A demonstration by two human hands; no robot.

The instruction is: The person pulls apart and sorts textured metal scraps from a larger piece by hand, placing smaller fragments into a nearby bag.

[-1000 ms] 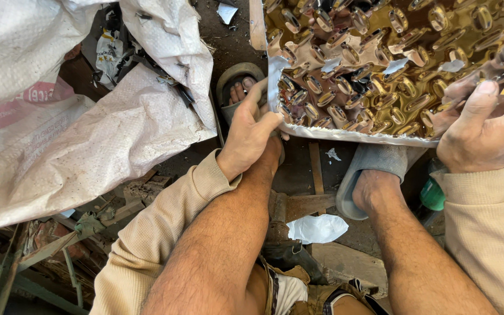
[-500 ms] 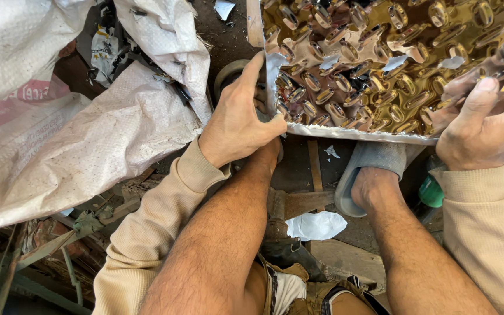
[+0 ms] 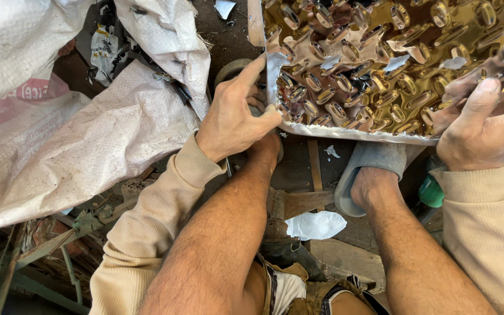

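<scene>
So, the person is sitting with bare knees up, looking down at a shiny gold sheet [image 3: 380, 64] pressed all over with oval bumps. It fills the far right of the view, and its near edge runs just above the feet.

The left hand [image 3: 237, 119] is at the sheet's left near corner. Fingers are curled, with the thumb and forefinger pinched on a whitish film [image 3: 274, 70] that's lifted off the metal at that corner (looks like a thin protective layer, and a few torn scraps of it are stuck further right on the bumps). So that hand is mostly closed and gripping the film edge.

The right hand [image 3: 485, 125] is at the right near edge of the sheet, with the thumb laid flat on top of the bumps and the rest of the hand wrapped under the edge. It's clamped on the sheet, though I can't see the fingers underneath.

Below the sheet there's a foot in a grey slipper [image 3: 368, 169] on the dirt floor, with a crumpled white scrap [image 3: 316, 224] just nearer. Big white woven sacks [image 3: 71, 134] are heaped on the left, well apart from the sheet. A green thing [image 3: 431, 192] peeks out by the right sleeve; can't tell what it is.
</scene>
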